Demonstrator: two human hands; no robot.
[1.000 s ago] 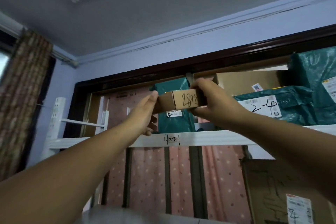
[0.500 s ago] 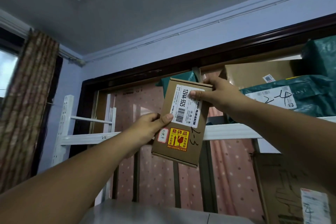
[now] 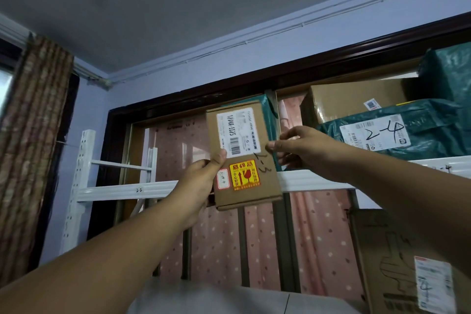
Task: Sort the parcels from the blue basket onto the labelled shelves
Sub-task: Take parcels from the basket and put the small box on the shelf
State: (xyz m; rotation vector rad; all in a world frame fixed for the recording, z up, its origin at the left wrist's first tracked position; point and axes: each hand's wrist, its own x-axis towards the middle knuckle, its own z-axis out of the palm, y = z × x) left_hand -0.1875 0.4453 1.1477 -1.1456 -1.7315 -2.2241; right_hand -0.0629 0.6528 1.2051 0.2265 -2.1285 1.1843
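A flat brown cardboard parcel [image 3: 265, 183] with a white shipping label, a yellow-red fragile sticker and "2-3" handwritten on it stands upright in front of the white top shelf [image 3: 305, 181]. My left hand [image 3: 201, 178] grips its left edge, thumb on the label's lower corner. My right hand [image 3: 303, 148] pinches the parcel's right edge at mid-height. A green parcel [image 3: 269, 109] stands on the shelf right behind it, mostly hidden. The blue basket is out of view.
The shelf beam at left carries the label "2-2" [image 3: 139, 189]. At right sit a green bag marked "2-4" [image 3: 397, 132], a brown box [image 3: 354, 97] and another green bag [image 3: 448, 71]. A large cardboard box [image 3: 397, 262] stands on the lower right. A curtain [image 3: 33, 135] hangs at left.
The parcel turned from edge-on to face-on, showing its labels. It now stands more upright, and my right hand slid from its top corner down to its right edge.
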